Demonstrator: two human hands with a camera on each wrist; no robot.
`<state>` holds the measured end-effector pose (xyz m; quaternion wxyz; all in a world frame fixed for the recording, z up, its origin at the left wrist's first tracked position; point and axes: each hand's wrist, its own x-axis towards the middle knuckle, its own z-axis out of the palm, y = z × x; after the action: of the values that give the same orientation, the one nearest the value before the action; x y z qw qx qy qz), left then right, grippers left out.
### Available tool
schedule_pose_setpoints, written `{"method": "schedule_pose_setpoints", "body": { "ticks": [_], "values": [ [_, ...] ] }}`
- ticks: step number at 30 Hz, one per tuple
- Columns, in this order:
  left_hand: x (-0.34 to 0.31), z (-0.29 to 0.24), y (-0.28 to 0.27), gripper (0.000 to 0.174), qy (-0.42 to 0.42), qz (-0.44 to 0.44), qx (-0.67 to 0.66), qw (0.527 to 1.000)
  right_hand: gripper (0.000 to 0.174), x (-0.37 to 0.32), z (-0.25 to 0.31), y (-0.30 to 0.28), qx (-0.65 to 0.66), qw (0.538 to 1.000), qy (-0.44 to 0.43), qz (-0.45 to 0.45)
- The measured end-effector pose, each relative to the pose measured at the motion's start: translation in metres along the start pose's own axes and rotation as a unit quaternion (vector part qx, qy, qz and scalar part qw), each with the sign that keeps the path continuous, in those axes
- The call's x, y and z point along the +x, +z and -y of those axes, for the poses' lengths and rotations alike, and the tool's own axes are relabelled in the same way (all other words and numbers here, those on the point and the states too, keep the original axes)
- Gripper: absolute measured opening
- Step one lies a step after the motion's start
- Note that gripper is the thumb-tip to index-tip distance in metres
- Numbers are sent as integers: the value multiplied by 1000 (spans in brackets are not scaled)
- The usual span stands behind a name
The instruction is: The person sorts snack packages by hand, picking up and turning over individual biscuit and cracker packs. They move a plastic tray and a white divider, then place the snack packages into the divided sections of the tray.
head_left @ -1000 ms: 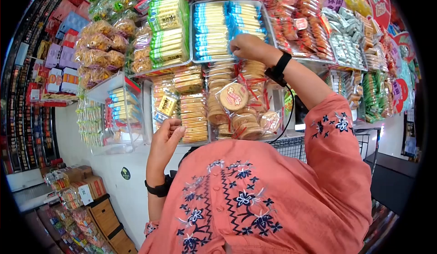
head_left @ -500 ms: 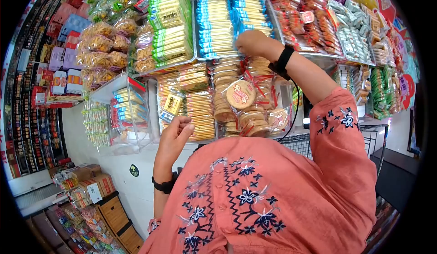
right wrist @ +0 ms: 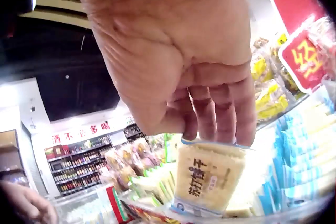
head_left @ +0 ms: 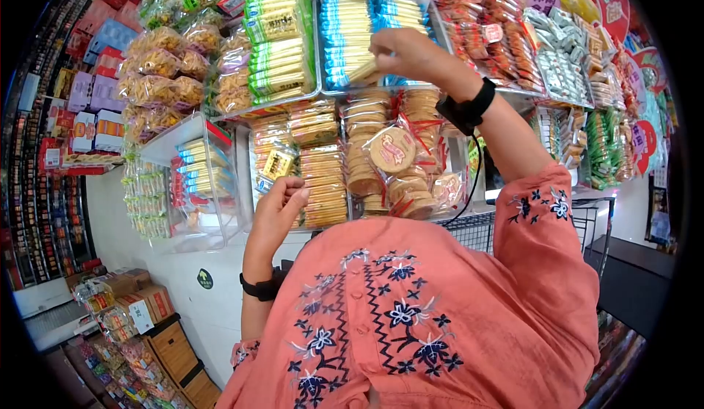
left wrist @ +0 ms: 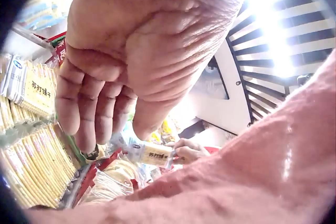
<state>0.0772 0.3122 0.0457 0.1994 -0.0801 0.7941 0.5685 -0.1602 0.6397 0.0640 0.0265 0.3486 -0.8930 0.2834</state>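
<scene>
My right hand point(head_left: 407, 53) pinches a packet of soda crackers point(right wrist: 209, 178) by its top edge, over the tray point(head_left: 317, 57) of blue-ended cracker packets. In the right wrist view the packet hangs below the fingertips, its printed front showing. The left wrist view catches the same packet farther off, held by the right hand. Lower left, my left hand point(head_left: 279, 207) holds nothing, its fingers loosely bent. It hovers beside long stacks of wrapped crackers point(head_left: 325, 189), and one yellow-labelled packet point(head_left: 277, 164) lies just beyond its fingertips.
Bagged round wafers point(head_left: 392, 149) are stacked in front of the blue tray. Green-ended packets point(head_left: 279, 61) stand left of it, red-wrapped snacks point(head_left: 469, 35) right. A clear acrylic box point(head_left: 209, 215) juts out at the left. A black cable point(head_left: 477, 171) hangs from the right wrist.
The right hand has risen slightly from the tray's near edge, and a cracker packet now shows in its fingers. My left hand stays near the same stacks.
</scene>
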Motion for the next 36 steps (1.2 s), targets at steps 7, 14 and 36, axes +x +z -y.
{"method": "schedule_pose_setpoints", "body": {
  "ticks": [7, 14, 36],
  "values": [
    [38, -29, 7, 40, 123, -37, -112, 985, 17, -21, 41, -59, 337, 935, 114, 12],
    [41, -76, 25, 52, 156, 51, -284, 945, 9, -47, 43, -30, 600, 781, 161, 61],
    [27, -68, 27, 37, 114, -21, -304, 946, 13, -57, 54, 3, 651, 733, 182, 73]
  ]
}}
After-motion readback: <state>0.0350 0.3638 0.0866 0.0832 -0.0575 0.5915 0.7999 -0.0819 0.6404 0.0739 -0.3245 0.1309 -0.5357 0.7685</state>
